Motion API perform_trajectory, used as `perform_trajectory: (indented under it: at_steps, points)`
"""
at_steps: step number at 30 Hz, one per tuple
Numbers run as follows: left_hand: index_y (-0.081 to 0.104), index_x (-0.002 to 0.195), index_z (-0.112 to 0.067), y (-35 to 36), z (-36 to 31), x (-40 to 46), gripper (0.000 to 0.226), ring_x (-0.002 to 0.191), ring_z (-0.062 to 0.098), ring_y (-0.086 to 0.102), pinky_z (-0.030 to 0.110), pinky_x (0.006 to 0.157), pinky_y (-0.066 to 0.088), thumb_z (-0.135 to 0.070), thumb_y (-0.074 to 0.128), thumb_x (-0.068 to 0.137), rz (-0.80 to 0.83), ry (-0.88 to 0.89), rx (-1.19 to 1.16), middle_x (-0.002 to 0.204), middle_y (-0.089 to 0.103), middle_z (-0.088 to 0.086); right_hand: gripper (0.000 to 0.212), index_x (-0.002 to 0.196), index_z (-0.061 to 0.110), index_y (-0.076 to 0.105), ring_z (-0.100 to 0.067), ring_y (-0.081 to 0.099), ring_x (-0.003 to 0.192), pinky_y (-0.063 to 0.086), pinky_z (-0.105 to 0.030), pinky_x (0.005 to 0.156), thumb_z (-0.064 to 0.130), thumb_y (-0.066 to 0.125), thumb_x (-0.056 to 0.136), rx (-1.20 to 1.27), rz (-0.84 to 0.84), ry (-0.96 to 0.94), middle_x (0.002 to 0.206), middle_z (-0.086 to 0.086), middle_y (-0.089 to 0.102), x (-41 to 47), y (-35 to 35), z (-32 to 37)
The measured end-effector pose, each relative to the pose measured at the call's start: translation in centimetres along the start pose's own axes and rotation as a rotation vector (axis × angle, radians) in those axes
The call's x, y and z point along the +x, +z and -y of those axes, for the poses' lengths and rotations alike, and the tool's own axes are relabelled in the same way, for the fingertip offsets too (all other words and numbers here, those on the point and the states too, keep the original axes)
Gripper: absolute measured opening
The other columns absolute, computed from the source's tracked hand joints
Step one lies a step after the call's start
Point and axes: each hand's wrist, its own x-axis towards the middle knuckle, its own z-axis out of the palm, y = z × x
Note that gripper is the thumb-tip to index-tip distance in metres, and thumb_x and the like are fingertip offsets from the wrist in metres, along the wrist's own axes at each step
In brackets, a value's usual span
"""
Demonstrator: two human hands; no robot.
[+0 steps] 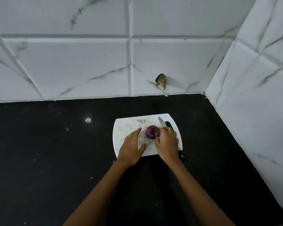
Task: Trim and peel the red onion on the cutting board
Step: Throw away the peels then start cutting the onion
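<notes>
Red onion [152, 132] on cutting board [124, 128], against right hand's fingers [164, 131]

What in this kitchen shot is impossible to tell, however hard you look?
All in the head view:
- Knife: only the blade tip shows; the right hand hides the handle and grip.
- Red onion: its right side sits behind the right fingers; how much is peeled is too small to judge.
- Cutting board: near edge hidden under both hands, including the left hand.

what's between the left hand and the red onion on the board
Only bare white plastic cutting board, in the head view. The open left hand rests flat, apart from the round red onion; the right hand touches the onion's other side.
</notes>
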Motion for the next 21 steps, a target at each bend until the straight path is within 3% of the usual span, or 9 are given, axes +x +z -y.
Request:
perform_trajectory:
  at_steps: [6,10,14,21]
  points:
    - [0.026,0.149,-0.018,2.2,-1.2,3.5,0.076,0.138,0.019,0.032,0.029,0.110,0.028,-0.043,0.062,0.087,-0.042,-0.014,0.034,0.151,0.036,0.001,0.038,0.126,0.017,0.054,-0.027,0.043,0.120,0.037,-0.042,0.098,0.024,0.058,0.089,-0.033,0.046,0.179,0.129,-0.007,0.046,3.1,0.4,-3.4]
    - [0.029,0.147,-0.021,4.0,-1.3,5.5,0.084,0.134,0.022,0.037,0.038,0.115,0.025,-0.056,0.064,0.080,-0.081,-0.027,0.114,0.146,0.043,0.002,0.038,0.124,0.015,0.054,-0.028,0.041,0.120,0.036,-0.042,0.098,0.030,0.059,0.089,-0.060,0.077,0.212,0.128,-0.008,0.046,4.1,1.2,-4.7]
    - [0.035,0.143,-0.028,4.7,-1.4,6.3,0.075,0.134,0.022,0.034,0.050,0.115,0.003,-0.060,0.061,0.079,-0.115,-0.060,0.260,0.140,0.048,0.000,0.035,0.122,0.012,0.056,-0.028,0.043,0.117,0.038,-0.041,0.096,0.023,0.058,0.090,-0.038,0.034,0.200,0.124,-0.009,0.050,4.5,1.9,-4.9]
    - [0.044,0.137,-0.028,4.1,-0.5,6.2,0.069,0.129,0.020,0.039,0.046,0.109,0.004,-0.060,0.060,0.079,-0.180,-0.045,0.313,0.133,0.054,-0.001,0.027,0.114,0.000,0.062,-0.031,0.054,0.100,0.049,-0.039,0.081,0.002,0.049,0.090,-0.155,-0.022,0.072,0.107,-0.017,0.058,4.9,2.7,-4.5]
